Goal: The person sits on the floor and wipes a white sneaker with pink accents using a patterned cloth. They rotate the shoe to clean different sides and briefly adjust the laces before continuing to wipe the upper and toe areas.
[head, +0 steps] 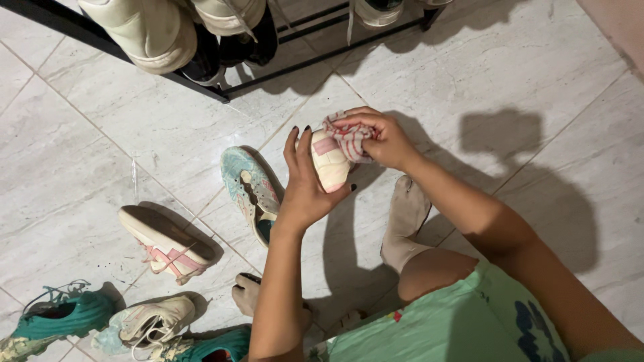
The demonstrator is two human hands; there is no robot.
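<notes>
My left hand [303, 181] grips a cream and pink shoe [330, 161] from below, with its toe pointing up and away. My right hand [384, 139] presses a bunched red-and-white checked cloth [343, 136] against the top of that shoe. Both hands are held above the pale tiled floor [469, 80]. My legs, in beige socks [404, 221] and green clothing, are below the hands.
A light-blue patterned shoe [249, 188] lies on its side just left of the held one. Another cream and pink shoe [166, 243] lies farther left. Teal shoes [60, 316] and a cream sneaker [151, 322] sit at the bottom left. A black shoe rack [201, 87] with pale shoes spans the top.
</notes>
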